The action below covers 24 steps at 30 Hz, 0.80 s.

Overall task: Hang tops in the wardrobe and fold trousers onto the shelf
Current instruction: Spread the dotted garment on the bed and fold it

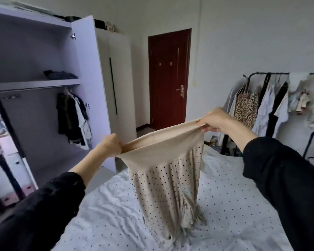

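Beige black-dotted trousers (166, 180) held up over the bed.
The left hand (110, 144) and right hand (214, 120) each pinch the plain waistband, hems touching the white dotted bedsheet (234, 205).

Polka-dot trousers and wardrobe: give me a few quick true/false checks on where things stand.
1. Both hands, left hand and right hand, grip the waistband of the polka-dot trousers. True.
2. The trousers lie folded flat on the bed. False: they hang, hems bunched on it.
3. The wardrobe door is shut. False: it stands open.
4. Dark folded clothes sit on the wardrobe shelf. True.
5. The red door is closed. True.
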Motion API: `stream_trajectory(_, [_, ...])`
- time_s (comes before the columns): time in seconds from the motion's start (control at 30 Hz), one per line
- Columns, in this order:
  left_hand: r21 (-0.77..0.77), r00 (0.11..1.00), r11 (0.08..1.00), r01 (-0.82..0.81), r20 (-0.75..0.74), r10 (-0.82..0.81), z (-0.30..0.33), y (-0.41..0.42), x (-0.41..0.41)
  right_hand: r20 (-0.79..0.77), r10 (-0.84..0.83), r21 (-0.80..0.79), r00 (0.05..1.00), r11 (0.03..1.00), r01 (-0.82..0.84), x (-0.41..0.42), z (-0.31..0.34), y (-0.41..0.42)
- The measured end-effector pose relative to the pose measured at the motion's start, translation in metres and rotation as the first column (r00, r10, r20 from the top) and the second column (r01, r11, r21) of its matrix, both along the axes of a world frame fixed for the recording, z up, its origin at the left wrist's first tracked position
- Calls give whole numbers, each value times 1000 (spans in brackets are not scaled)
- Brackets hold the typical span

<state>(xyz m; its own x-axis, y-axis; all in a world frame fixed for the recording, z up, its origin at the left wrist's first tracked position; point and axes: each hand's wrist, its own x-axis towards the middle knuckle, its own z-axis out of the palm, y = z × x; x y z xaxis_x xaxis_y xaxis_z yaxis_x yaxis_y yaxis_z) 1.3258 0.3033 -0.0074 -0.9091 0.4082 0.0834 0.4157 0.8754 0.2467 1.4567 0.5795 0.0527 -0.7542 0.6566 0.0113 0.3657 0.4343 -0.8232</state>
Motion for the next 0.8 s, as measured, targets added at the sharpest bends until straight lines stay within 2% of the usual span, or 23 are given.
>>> stream_trajectory(0.03, [-30, 999, 999, -38, -27, 37, -7, -6, 1, 48, 23, 61, 999, 998, -26, 0, -5, -4])
stream_trajectory(0.1, [13, 989, 992, -127, -69, 127, -16, -15, 3, 143, 71, 178, 987, 979, -96, -1, -13, -13])
stream_trajectory(0.17, [147, 973, 967, -207, -75, 219, -21, -23, 6, 238, 107, 214, 965, 964, -160, 0, -20, -23])
stream_trajectory(0.23, [342, 953, 892, -295, 36, 301, -24, -33, 8, 303, 134, 175, 944, 965, -193, 2, -28, -25])
stream_trajectory(0.27, [456, 933, 814, -359, 149, 328, -25, -37, 9, 309, 149, 141, 939, 970, -200, 3, -32, -26])
stream_trajectory(0.3, [575, 896, 689, -443, 308, 319, -28, -42, 12, 301, 167, 91, 939, 975, -202, 4, -38, -27])
stream_trajectory(0.33, [654, 845, 541, -529, 465, 263, -28, -44, 16, 265, 183, 21, 947, 981, -195, 4, -42, -26])
stream_trajectory(0.37, [696, 801, 412, -588, 570, 183, -29, -47, 20, 209, 191, -53, 959, 982, -184, 6, -47, -28])
stream_trajectory(0.4, [716, 775, 322, -620, 622, 111, -30, -49, 25, 149, 187, -107, 971, 979, -172, 7, -52, -30])
stream_trajectory(0.5, [728, 744, 204, -655, 668, 4, -35, -50, 36, 48, 155, -130, 987, 981, -147, 5, -67, -38])
stream_trajectory(0.57, [712, 721, 186, -677, 692, -29, -45, -52, 41, 34, 150, -116, 988, 983, -145, 5, -78, -44])
stream_trajectory(0.63, [693, 704, 216, -688, 709, -32, -62, -58, 45, 50, 159, -175, 986, 973, -148, 12, -92, -53])
stream_trajectory(0.73, [677, 716, 324, -661, 698, 1, -90, -71, 56, 161, 175, -220, 971, 966, -138, 32, -114, -66])
stream_trajectory(0.8, [672, 741, 437, -598, 671, -19, -105, -79, 66, 214, 201, -226, 956, 962, -151, 43, -127, -71])
